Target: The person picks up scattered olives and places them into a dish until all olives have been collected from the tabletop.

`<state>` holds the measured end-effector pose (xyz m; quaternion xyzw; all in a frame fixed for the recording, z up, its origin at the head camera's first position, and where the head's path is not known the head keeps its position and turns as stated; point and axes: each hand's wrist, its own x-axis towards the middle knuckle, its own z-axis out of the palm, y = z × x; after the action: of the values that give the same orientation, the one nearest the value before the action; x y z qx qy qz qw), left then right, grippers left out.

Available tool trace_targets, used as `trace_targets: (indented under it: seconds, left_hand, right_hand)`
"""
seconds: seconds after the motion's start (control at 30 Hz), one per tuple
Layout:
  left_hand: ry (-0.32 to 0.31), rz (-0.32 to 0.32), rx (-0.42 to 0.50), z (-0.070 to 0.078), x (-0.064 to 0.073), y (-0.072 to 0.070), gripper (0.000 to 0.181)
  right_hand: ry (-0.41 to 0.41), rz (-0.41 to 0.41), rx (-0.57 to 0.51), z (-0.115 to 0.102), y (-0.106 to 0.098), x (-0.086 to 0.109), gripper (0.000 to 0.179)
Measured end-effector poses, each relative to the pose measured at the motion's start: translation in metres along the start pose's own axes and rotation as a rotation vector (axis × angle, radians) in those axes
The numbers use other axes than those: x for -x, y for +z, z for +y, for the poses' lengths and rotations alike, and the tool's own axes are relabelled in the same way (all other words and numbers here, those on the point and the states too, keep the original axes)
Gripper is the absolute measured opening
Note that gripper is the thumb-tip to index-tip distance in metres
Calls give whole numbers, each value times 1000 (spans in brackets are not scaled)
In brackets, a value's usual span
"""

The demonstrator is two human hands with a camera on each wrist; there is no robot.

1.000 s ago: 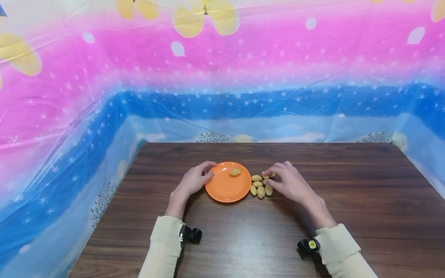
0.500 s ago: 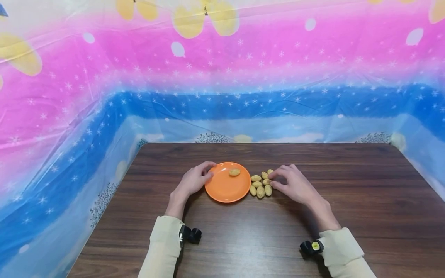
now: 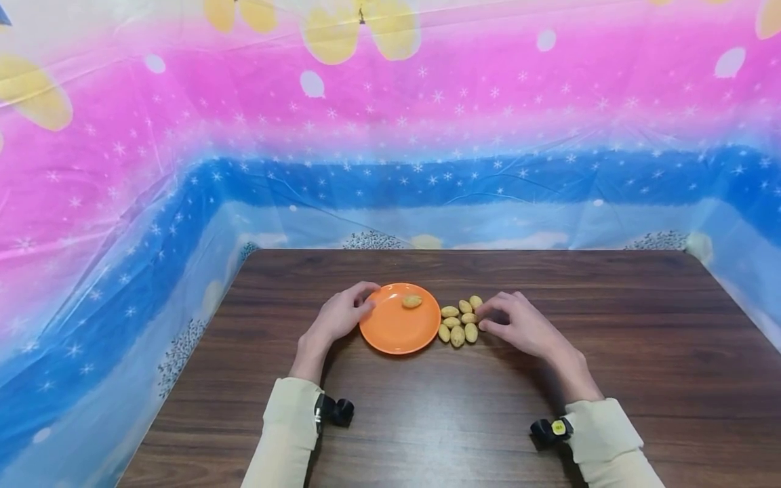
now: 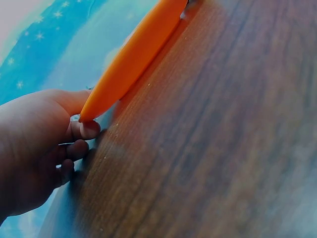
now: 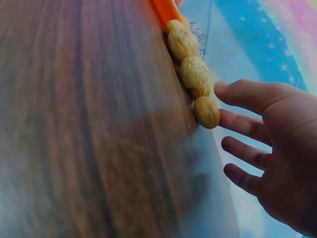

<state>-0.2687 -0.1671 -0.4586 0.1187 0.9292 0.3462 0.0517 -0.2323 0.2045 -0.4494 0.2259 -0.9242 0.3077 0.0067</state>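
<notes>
My left hand point(image 3: 339, 316) pinches the left rim of a round orange plate point(image 3: 398, 333) lying on the table. In the left wrist view the plate's edge point(image 4: 126, 67) sits between thumb and finger. A single yellow-brown, wrinkled oval piece point(image 3: 411, 301), like a small dried fruit, rests toward the plate's far side. Several similar oval pieces point(image 3: 457, 336) lie bunched on the wood against the plate's right side. Just right of that bunch is my right hand point(image 3: 526, 327), holding nothing. Its spread fingers come right up to the nearest oval piece point(image 5: 206, 112) in the right wrist view.
The dark wood-grain table point(image 3: 421, 427) extends to both sides and toward me. Behind it hangs a pink and blue patterned cloth point(image 3: 390, 183). Small black cameras are strapped at the left cuff point(image 3: 335, 411) and the right cuff point(image 3: 551, 432).
My right hand has drawn back to the right from over the bunch, uncovering the far oval pieces. The left hand and the plate stay where they were.
</notes>
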Motion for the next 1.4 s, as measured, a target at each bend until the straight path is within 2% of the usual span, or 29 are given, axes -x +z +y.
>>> trace_targets:
  seconds: [0.63, 0.9, 1.4]
  left_hand:
    - [3, 5, -2, 1, -1, -1, 37]
    - [-8, -1, -3, 1, 0, 0, 37]
    - [4, 6, -11, 0, 1, 0, 37]
  right_hand:
    - [27, -28, -3, 14, 1, 3, 22]
    - [66, -34, -2, 13, 0, 4, 19]
    - [65, -29, 15, 8, 2, 1, 17]
